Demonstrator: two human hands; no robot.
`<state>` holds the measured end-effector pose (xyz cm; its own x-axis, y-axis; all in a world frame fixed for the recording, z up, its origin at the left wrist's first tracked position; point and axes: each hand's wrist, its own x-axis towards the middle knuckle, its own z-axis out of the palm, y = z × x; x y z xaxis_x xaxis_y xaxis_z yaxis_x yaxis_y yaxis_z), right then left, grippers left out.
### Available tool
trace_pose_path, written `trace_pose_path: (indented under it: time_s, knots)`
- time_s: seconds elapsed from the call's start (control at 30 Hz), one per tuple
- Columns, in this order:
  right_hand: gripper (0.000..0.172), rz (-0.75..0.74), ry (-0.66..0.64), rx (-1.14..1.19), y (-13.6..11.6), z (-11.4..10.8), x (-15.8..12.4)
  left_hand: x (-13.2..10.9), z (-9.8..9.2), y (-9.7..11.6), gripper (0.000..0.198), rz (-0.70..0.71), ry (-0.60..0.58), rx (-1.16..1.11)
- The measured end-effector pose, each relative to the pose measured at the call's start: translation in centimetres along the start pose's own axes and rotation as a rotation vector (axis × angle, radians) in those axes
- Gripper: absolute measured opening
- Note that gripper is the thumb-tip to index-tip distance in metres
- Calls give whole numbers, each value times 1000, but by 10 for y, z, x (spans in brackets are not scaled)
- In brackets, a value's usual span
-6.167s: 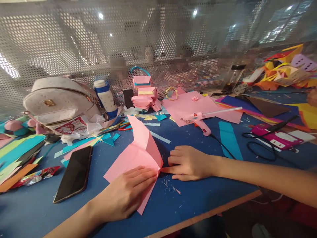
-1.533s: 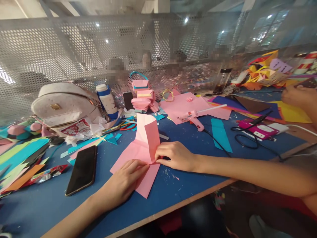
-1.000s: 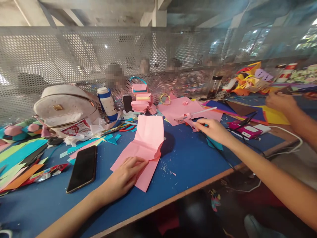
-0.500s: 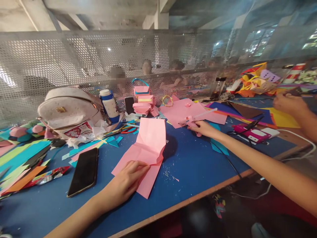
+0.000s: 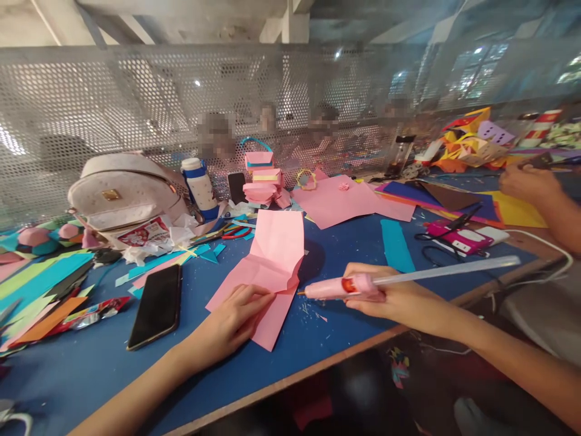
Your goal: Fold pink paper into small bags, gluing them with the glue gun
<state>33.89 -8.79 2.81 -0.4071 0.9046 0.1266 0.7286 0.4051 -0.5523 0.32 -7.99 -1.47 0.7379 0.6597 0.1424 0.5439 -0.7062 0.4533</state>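
Pressing left hand fingers flat on pink paper mid-surface; right hand fingers gripping glue gun, nozzle beside it. Paper prob. light, floppy: pin near fold.

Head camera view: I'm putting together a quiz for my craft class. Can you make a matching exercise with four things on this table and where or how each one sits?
Things:
1. glue gun
2. phone
3. folded pink sheet
4. bag

Places or states:
A. lying flat on the table, screen dark
B. pressed down by the left hand
C. held in the right hand
D. at the back, against the mesh screen

Pairs: 1-C, 2-A, 3-B, 4-D
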Motion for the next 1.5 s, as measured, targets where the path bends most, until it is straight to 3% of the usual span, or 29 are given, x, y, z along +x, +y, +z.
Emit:
trace_pose_path:
  time_s: [0.1,0.37,0.67,0.8,0.93,1.07,1.5]
  knots:
    - [28,-10,-109,22,-15,5,11,0,0,1,63,7,5,-5]
    - [17,-50,-166,-38,-19,8,24,1,-3,0,69,15,2,-8]
    - [29,-188,-230,1,-19,6,30,-1,-1,-2,67,24,19,-13]
    - [25,-192,-215,-48,-20,9,27,-1,-1,-3,68,36,30,-11]
    - [20,-117,-112,-198,-19,15,26,-1,-1,-2,70,40,31,-11]
    - [25,-65,-83,-294,-16,17,25,-1,-1,-2,69,39,29,-4]
    - [19,-85,-72,-271,-15,14,19,-1,0,-2,67,30,23,-12]
